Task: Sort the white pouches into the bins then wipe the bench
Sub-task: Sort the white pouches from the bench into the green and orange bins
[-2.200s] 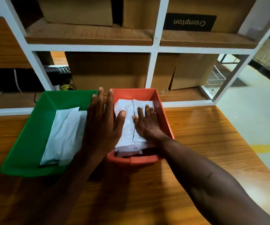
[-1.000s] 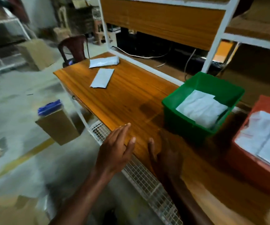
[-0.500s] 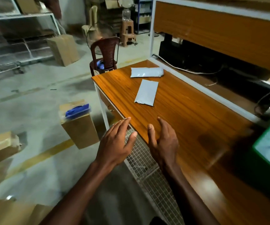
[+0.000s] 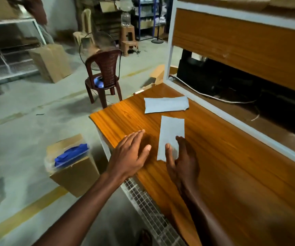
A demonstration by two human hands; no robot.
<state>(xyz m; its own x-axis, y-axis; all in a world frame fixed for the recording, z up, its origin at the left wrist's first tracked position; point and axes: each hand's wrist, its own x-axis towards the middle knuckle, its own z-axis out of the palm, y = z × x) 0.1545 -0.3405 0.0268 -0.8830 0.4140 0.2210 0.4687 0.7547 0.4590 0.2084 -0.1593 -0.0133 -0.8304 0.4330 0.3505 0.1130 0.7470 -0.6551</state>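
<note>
Your left hand (image 4: 130, 155) is flat and loose over the table (image 4: 231, 166), fingers straight, holding nothing. Your right hand (image 4: 183, 162) is loose too, with straight fingers. It reaches over the near end of a white pouch (image 4: 171, 134), with the thumb lying over the pouch's near edge; you cannot tell if it presses down. This near pouch lies flat on the table, long way pointing away from you. A second white pouch (image 4: 166, 104) lies flat just beyond it, turned sideways, close to the table's far corner. The two pouches are near each other but do not touch.

On the floor to your left stands a brown cardboard box (image 4: 75, 176). On top of it sits a clear tub (image 4: 61, 161) with something blue (image 4: 70, 154) inside. A dark brown plastic chair (image 4: 106, 75) stands past the table's end, with something blue on its seat. A bigger cardboard box (image 4: 51, 62) sits on the floor farther back. No writing can be read anywhere.
</note>
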